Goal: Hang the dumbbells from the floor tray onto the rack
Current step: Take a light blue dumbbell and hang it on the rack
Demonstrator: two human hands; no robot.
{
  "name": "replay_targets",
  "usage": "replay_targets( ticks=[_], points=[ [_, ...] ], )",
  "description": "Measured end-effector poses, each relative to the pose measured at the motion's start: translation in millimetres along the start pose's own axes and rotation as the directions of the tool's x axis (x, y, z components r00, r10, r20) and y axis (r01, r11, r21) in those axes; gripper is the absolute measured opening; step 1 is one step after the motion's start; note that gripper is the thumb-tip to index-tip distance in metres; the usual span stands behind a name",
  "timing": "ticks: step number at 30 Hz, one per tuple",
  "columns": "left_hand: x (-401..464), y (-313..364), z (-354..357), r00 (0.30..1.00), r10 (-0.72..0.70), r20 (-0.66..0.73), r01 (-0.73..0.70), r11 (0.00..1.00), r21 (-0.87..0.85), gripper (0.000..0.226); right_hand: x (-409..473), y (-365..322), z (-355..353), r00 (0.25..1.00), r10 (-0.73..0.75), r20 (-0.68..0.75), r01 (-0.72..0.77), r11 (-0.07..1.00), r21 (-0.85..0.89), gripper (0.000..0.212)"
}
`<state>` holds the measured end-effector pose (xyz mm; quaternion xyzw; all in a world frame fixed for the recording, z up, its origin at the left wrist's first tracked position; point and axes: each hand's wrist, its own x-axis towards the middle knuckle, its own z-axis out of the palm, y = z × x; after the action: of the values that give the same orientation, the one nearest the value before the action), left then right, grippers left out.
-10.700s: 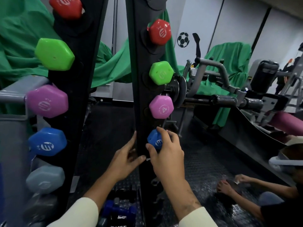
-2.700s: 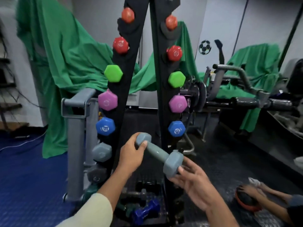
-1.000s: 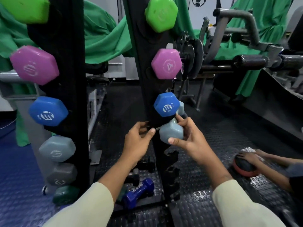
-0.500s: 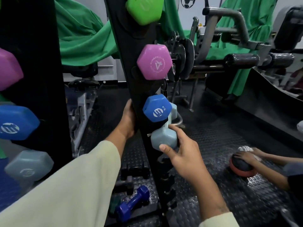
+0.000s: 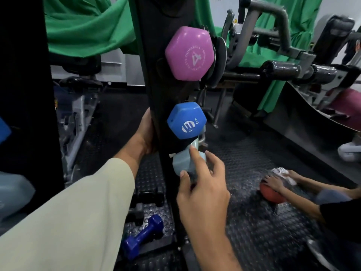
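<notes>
— Two hands are on the job, so what is each one doing?

— As I read it, the right hand (image 5: 201,184) pinches the near head of the grey-blue dumbbell (image 5: 186,163) between thumb and forefinger, the other fingers spread loosely. The left hand (image 5: 145,132) is wrapped round the far side of the rack post (image 5: 154,85), apparently steadying it.

— Where does the dumbbell sit?

— Right under the blue dumbbell (image 5: 186,120), its handle angled up behind that one's head. I cannot tell whether the handle is fully in its slot.

— How should this be finished well?

— I would level the handle first, then press it back until it drops into the cradle, keeping the fingertips off the gap between the two heads. Let go only once the weight rests on the rack.

— And what is left?

— A dark blue dumbbell (image 5: 143,237) and some black ones (image 5: 150,196) lie in the floor tray (image 5: 156,246), near the post's foot.
</notes>
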<state>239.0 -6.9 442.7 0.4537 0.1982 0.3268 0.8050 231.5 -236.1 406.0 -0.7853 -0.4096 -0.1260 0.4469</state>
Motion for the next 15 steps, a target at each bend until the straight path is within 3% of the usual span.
replay_targets(
  ticks=[3,10,15],
  points=[
    [0,-1,-1,1.000,0.029,-0.008,-0.029,0.999,-0.037,0.052,-4,4,11,0.999,-0.004,-0.049,0.005,1.000,0.008,0.068],
    [7,-5,-5,0.996,0.077,-0.053,-0.078,0.997,-0.028,0.052,10,34,20,0.974,-0.107,-0.197,0.140,0.977,0.162,0.049],
    [10,-9,-7,0.989,0.130,-0.077,-0.131,0.991,-0.018,0.048,19,45,13,0.986,-0.077,-0.150,0.113,0.962,0.249,0.053]
  ],
)
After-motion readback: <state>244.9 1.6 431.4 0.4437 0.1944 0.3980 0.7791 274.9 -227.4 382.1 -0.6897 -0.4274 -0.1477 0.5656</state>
